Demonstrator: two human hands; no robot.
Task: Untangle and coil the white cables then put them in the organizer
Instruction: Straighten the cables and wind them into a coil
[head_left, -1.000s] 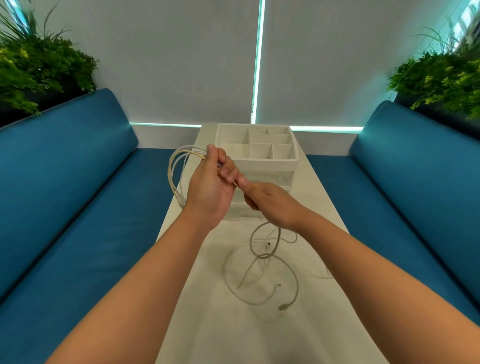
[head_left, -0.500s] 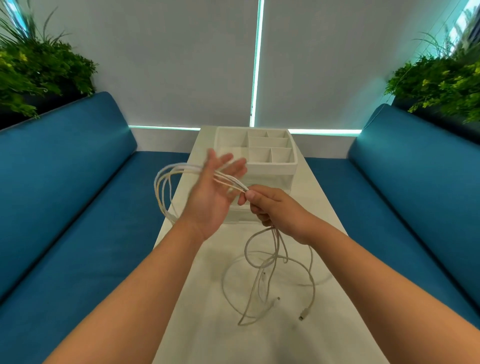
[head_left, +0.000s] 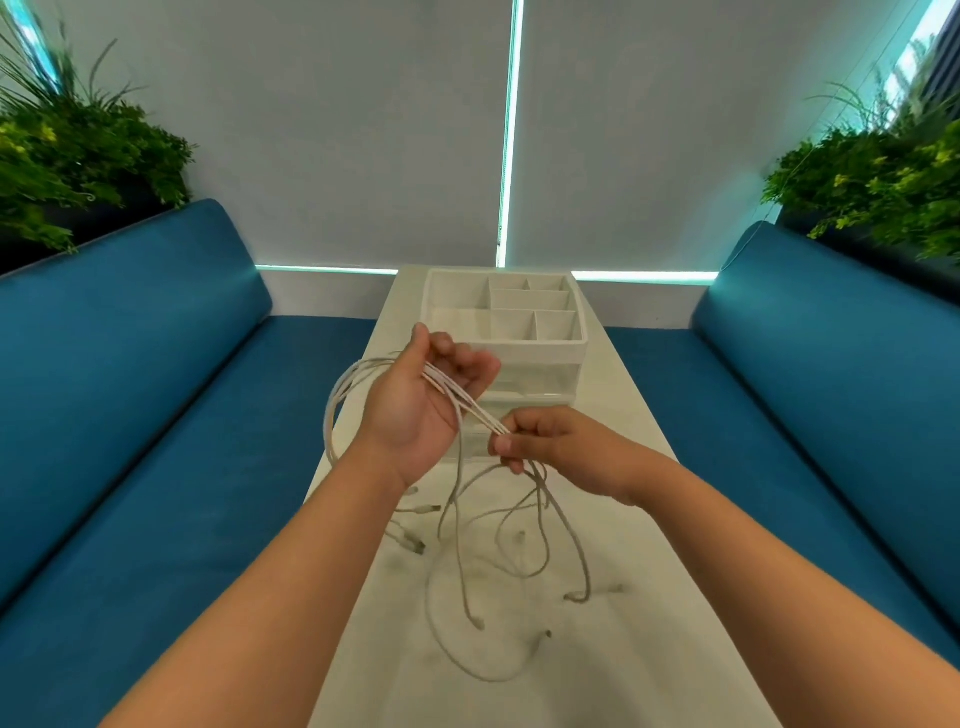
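The fingers of my left hand, spread wide half a second ago, have now curled loosely around the white cables at frame centre, while my right hand pinches the same strands just beside it, so another turn has joined the coil. The loose ends trail on the worktop below, the organizer above them holds nothing. I cannot count the cables, and the coil's far side is hidden behind my left hand.

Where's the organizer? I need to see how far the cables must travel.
The organizer sits on the white table, centre of the head view, just beyond both hands.
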